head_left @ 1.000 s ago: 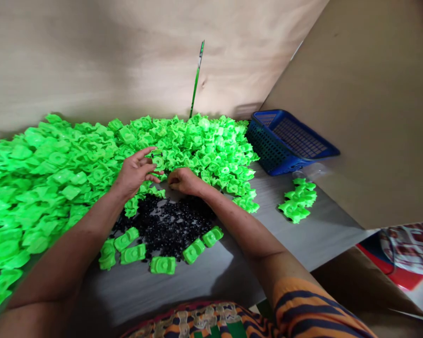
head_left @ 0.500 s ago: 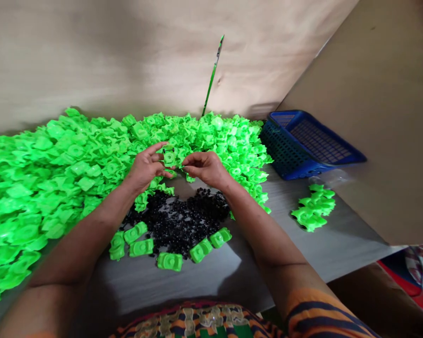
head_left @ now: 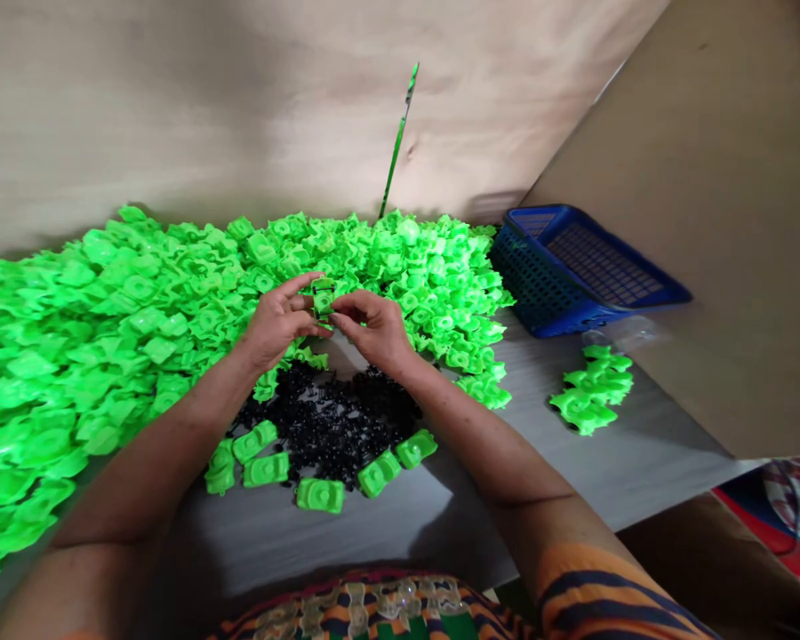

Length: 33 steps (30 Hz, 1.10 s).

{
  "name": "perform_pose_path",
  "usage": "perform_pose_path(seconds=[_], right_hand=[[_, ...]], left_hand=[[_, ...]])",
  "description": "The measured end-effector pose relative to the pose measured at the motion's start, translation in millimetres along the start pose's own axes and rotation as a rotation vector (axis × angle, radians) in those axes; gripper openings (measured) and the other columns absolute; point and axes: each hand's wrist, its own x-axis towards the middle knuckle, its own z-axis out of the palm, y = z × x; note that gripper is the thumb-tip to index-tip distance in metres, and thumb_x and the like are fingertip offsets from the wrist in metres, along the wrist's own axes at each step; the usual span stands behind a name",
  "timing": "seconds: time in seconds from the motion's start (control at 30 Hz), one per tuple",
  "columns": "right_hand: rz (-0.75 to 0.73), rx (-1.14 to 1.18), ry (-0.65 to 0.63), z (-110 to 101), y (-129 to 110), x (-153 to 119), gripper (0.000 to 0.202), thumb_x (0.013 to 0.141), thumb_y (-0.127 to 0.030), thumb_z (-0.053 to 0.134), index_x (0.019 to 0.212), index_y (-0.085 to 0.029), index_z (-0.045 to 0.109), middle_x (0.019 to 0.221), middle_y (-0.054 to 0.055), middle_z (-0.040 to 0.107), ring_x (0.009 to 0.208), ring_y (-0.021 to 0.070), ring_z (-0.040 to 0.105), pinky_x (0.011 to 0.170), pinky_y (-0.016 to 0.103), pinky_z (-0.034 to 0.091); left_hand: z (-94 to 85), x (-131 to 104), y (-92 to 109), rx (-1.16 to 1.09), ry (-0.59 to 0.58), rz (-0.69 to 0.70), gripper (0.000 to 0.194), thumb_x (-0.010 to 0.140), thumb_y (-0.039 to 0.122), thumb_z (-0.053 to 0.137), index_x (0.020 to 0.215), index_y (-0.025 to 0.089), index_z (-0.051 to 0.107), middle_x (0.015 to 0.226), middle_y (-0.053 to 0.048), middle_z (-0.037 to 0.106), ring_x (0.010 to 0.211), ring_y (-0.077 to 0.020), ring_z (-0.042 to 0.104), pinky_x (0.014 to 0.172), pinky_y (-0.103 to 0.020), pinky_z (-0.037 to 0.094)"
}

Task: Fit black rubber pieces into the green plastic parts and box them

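- Step in hand, judging by the pose: prob. fitting a small blk part to the near end of a green car shell, w/ both hands on the job.
- Shell is up off the bench, btwn the hands, just in front of the big green pile; a blk axle pc lies across its far end.
- L hand: fingers clamped on the shell at its L side, thumb at the near end, index up by the far end; part-open around it, not a fist.
- R hand: thumb + index tips pinched together at the shell's near R corner, touching it. A dark bit shows there, but too small to tell if it's a 2nd axle or how far in it is.
- Next move calls for (my read): firm L grip, R tips lined up w/ the seat, then a short, even push. Off-angle = pc could slip or pop out.
- Blk parts heap sits below the hands, within easy reach; 6 loose shells round its near side, apart from the hands.
- Small green cluster off to the R, near the blue basket; neither hand touches either.
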Motion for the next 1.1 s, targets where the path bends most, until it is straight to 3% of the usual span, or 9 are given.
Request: perform_pose_path(seconds=[0.33, 0.6, 0.87, 1.1], right_hand=[[0.072, 0.027, 0.005, 2.9, 3.3, 0.5, 0.007, 0.091, -0.026, 0.073, 0.09, -0.019, 0.075, 0.087, 0.004, 0.075, 0.078, 0.0152, 0.066, 0.078, 0.03, 0.055], [0.091, 0.079, 0.017, 3.6, 7.9, 0.9, 0.009, 0.088, -0.028, 0.072, 0.091, -0.02, 0.074, 0.086, 0.003, 0.073, 0.079, 0.0156, 0.066, 0.076, 0.029, 0.054], [0.125, 0.26, 0.022, 8.8, 15.5, -0.2, 0.014, 0.087, -0.035, 0.071, 0.09, -0.022, 0.066, 0.08, -0.001, 0.067, 0.073, 0.0137, 0.063, 0.069, 0.027, 0.053], [0.104, 0.265, 0.03, 9.0, 15.8, -0.5, 0.018, 0.088, -0.039, 0.068, 0.089, -0.022, 0.065, 0.081, 0.0, 0.067, 0.073, 0.0136, 0.063, 0.07, 0.028, 0.054]], left_hand=[[0.1, -0.1, -2.3, 0.006, -0.001, 0.022, 0.08, 0.058, 0.016, 0.083, 0.137, 0.014, 0.067, 0.084, -0.001, 0.075, 0.073, -0.0165, 0.072, 0.071, -0.034, 0.068], [-4.8, 2.0, -5.5, 0.047, -0.02, 0.04, 0.085, 0.061, 0.02, 0.089, 0.142, 0.014, 0.066, 0.084, 0.001, 0.074, 0.075, -0.0153, 0.072, 0.073, -0.032, 0.069], [-5.3, 1.6, -3.8, 0.073, -0.015, 0.092, 0.082, 0.063, 0.022, 0.092, 0.141, 0.014, 0.068, 0.083, 0.001, 0.073, 0.078, -0.0167, 0.073, 0.078, -0.037, 0.071], [-5.2, 1.2, -3.9, 0.093, -0.009, 0.112, 0.083, 0.064, 0.024, 0.091, 0.143, 0.015, 0.067, 0.091, -0.003, 0.079, 0.084, -0.02, 0.076, 0.079, -0.039, 0.072]])
